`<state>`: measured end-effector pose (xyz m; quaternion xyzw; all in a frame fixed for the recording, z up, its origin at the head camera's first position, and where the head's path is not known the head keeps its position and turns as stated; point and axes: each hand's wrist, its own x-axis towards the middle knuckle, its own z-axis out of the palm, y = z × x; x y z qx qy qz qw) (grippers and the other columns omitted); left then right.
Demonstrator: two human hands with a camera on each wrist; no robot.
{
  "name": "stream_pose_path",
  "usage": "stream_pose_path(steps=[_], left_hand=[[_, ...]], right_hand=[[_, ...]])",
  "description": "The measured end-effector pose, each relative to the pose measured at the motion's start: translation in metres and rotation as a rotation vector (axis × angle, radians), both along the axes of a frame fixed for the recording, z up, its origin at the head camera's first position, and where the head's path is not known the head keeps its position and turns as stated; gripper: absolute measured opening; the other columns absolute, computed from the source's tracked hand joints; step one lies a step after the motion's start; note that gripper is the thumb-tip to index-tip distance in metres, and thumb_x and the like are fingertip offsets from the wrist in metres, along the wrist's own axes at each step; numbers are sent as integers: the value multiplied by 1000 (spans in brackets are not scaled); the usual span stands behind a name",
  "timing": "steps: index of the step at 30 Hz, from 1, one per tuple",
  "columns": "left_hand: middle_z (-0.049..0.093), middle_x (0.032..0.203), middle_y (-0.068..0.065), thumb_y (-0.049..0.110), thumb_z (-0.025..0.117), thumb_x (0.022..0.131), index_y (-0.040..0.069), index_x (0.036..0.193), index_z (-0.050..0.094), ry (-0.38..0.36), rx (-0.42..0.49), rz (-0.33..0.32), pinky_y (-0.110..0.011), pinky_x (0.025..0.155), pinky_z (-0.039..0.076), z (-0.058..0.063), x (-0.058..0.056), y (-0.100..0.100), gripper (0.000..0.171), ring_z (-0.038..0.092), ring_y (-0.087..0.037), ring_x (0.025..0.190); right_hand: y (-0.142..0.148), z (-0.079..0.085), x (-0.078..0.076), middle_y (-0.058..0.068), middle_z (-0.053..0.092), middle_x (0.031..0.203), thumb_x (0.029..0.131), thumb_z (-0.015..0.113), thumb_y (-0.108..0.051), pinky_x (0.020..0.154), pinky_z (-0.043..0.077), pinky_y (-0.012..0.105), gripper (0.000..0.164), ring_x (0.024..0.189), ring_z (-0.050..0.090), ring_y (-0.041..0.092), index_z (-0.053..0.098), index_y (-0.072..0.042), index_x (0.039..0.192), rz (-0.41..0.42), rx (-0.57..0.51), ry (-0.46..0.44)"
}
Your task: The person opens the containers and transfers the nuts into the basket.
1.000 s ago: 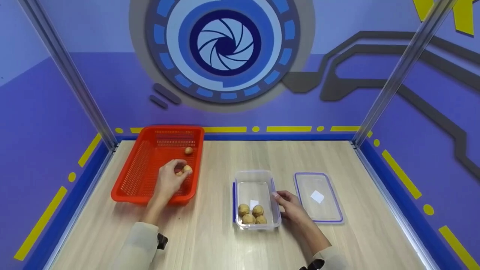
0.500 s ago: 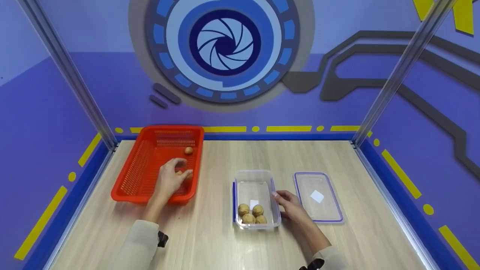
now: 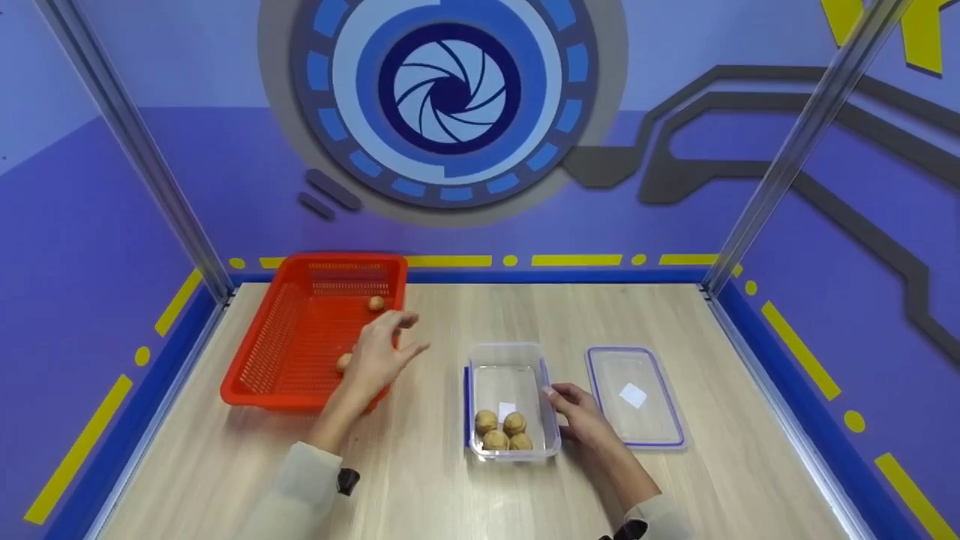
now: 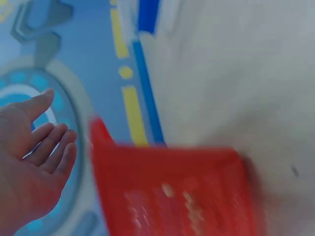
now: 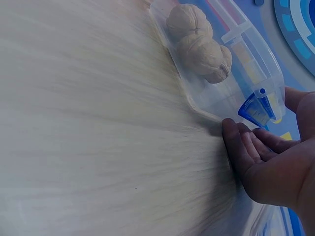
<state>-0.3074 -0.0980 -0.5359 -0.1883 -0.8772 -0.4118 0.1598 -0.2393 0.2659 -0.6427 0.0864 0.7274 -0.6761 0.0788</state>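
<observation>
My left hand (image 3: 379, 356) is over the right rim of a red plastic basket (image 3: 300, 401), thumb and fingers spread apart with nothing seen between them. The left wrist view shows its palm bare. One walnut (image 3: 376, 303) lies toward the basket's back right, and another walnut (image 3: 344, 363) is partly covered by my left hand. In the middle right stands a clear food container (image 3: 510, 379) with several walnuts (image 5: 199, 51) gathered at its near end. My right hand (image 3: 589, 420) holds that container by its right side, thumb at the rim, fingers low beside the wall.
A clear lid (image 3: 611, 367) with a purple seal lies on the wooden table (image 3: 450, 315) right of the container. A blue-purple wall (image 3: 480, 240) closes the back, and metal posts (image 3: 780, 172) stand at the corners.
My left hand was inside the basket with a walnut at its fingertips; it has since let go and moved right to the rim. The right hand has stayed on the container.
</observation>
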Motion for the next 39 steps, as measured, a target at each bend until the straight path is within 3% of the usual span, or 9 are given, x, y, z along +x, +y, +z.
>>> stream_pose_path(steps=[9, 16, 24, 31, 39], left_hand=[[71, 128, -10, 19, 87, 90, 5, 132, 69, -19, -39, -198, -44, 104, 55, 19, 31, 47, 47, 67, -27, 119], [70, 130, -4, 24, 84, 94, 10, 133, 69, -22, -116, -288, -37, 105, 55, 8, 45, 69, 44, 67, -20, 120], [70, 130, -3, 21, 85, 92, 10, 133, 69, -37, -168, -349, -37, 105, 55, -18, 47, 83, 45, 67, -20, 121], [70, 129, -5, 20, 86, 91, 6, 132, 69, -50, -200, -394, -39, 103, 56, -32, 44, 103, 46, 68, -22, 118], [71, 130, -3, 24, 86, 91, 7, 132, 70, -76, -325, -515, -33, 107, 52, -49, 29, 121, 47, 66, -18, 121]], right_hand=[[-1, 2, 1, 23, 62, 137, 105, 68, -35, 98, 57, 55, 51, 127, 58, 38, 59, 4, 136, -5, -9, -2], [0, 4, -1, 22, 63, 136, 105, 69, -34, 100, 56, 56, 49, 127, 59, 37, 60, 3, 135, -8, -13, -12], [1, 0, 1, 23, 62, 139, 105, 67, -36, 100, 56, 56, 52, 131, 57, 40, 58, 4, 138, 0, -3, -14], [1, 1, 2, 26, 62, 135, 107, 65, -32, 97, 58, 55, 49, 127, 59, 41, 58, 7, 136, 8, 12, 13], [0, 2, 1, 24, 63, 136, 106, 66, -32, 99, 57, 56, 48, 127, 59, 38, 58, 5, 136, 6, 8, 8]])
